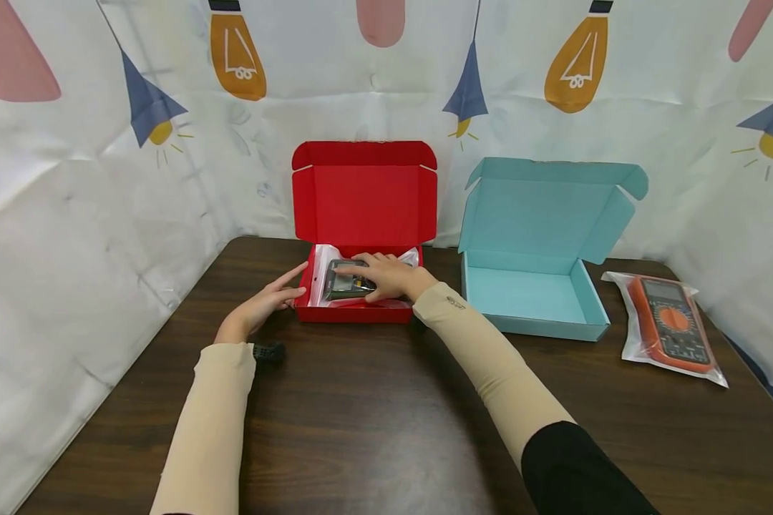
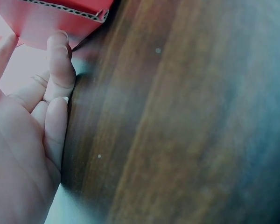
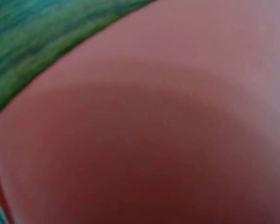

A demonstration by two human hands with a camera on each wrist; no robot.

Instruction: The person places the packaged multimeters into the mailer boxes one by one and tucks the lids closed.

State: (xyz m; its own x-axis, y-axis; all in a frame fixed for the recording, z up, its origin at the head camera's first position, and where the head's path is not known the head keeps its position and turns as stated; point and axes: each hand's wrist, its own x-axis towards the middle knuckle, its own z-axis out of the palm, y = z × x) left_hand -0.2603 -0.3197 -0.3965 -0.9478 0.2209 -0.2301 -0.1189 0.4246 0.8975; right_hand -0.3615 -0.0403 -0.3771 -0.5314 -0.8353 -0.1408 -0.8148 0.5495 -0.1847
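Note:
In the head view a dark meter-like device (image 1: 342, 285) in a clear plastic bag lies inside the open red box (image 1: 354, 315). My right hand (image 1: 389, 276) rests on the device from the right, fingers stretched across it and thumb near its front side. My left hand (image 1: 262, 305) touches the box's left wall from outside with index finger and thumb extended. Up close in the left wrist view, fingertips of the left hand (image 2: 23, 121) meet the red cardboard wall (image 2: 46, 23), other fingers bent. Blurred skin fills most of the right wrist view, hiding what the right hand touches.
Right of the red box stands an open light-blue box (image 1: 535, 286) with its lid raised. An orange multimeter (image 1: 673, 322) in a clear bag lies at the right on the brown table (image 1: 361, 422). A white printed curtain (image 1: 373, 93) hangs behind the table.

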